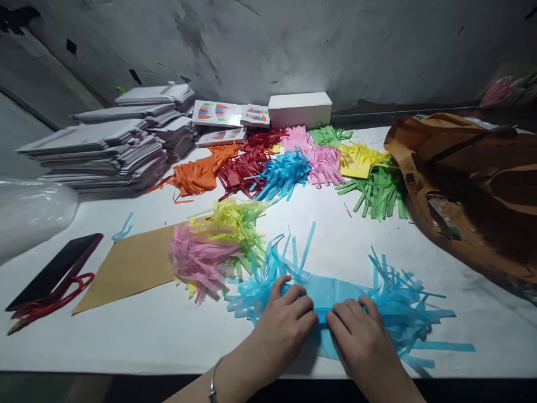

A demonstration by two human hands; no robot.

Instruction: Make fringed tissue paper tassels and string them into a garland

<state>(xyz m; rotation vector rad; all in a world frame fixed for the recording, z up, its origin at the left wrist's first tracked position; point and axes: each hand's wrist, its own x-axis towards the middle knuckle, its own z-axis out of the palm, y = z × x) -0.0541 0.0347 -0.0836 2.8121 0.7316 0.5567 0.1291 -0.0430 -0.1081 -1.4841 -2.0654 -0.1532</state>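
Where things are on the table (146, 341)

The left hand (285, 319) and right hand (363, 330) are on tissue paper (342, 288) in front. Left of it, a tassel bunch (207, 252) lies partly on a card sheet (134, 263). Further left, scissors (31, 318) lie by a phone (54, 270). Behind, a stack (96, 151) is left of a box (300, 112), with tassels (287, 170) before the box. A bag (453, 173) is at the right.
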